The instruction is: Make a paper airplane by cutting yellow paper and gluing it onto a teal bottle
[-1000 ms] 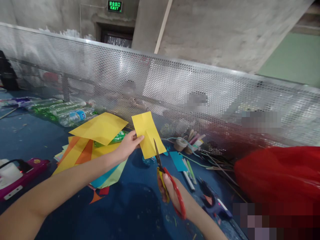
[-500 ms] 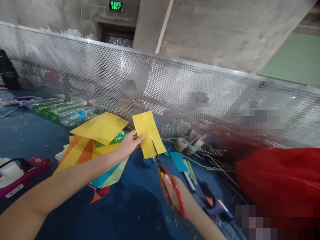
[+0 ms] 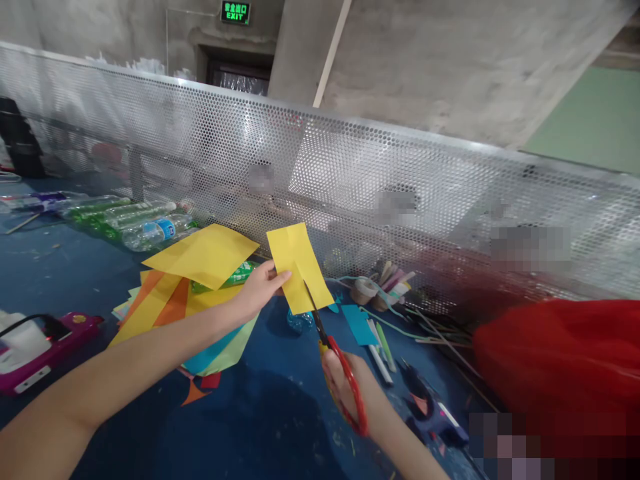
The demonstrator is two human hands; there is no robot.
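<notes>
My left hand pinches the left edge of a small yellow sheet of paper, thumb in front, holding it up above the table. Red and yellow handled scissors are in my right hand, their blades at the sheet's lower part and pointing up into it. Behind my left forearm lies a pile of coloured paper, yellow, orange, blue and pale green, with a larger yellow sheet on top. A green wrapper or bottle shows partly under that sheet.
Plastic bottles lie at the back left, near a purple power strip. To the right are a blue paper piece, glue sticks, a glue gun and a red bag. A perforated metal screen borders the blue table.
The view has shifted very slightly. The scissor handles look a little closer together; the yellow sheet stays in my left hand.
</notes>
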